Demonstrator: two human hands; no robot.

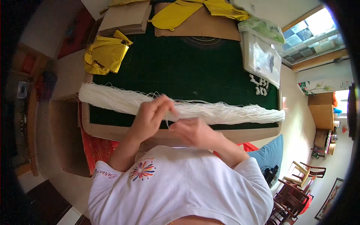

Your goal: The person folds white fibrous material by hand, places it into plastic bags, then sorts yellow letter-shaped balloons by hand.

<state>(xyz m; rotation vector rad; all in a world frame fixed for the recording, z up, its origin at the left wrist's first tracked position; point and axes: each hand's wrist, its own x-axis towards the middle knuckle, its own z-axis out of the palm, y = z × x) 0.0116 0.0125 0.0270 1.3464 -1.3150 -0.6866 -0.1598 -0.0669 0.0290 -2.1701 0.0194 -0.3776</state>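
Note:
A long bundle of white string lies across the near side of the green table top. My left hand is over its middle, with thumb and fingers pinched together. Close by, slightly lower and to the right, my right hand is also closed, its outline smeared by motion. A thin white strand shows between the two hands, and its ends are hidden in my fingers. Several small white wound pieces rest at the table's right side.
Folded yellow foil pieces lie at the left, with more yellow foil on cardboard at the far edge. Clear plastic bags are stacked at the right. A blue cushion sits beside me, and wooden chairs stand beyond it.

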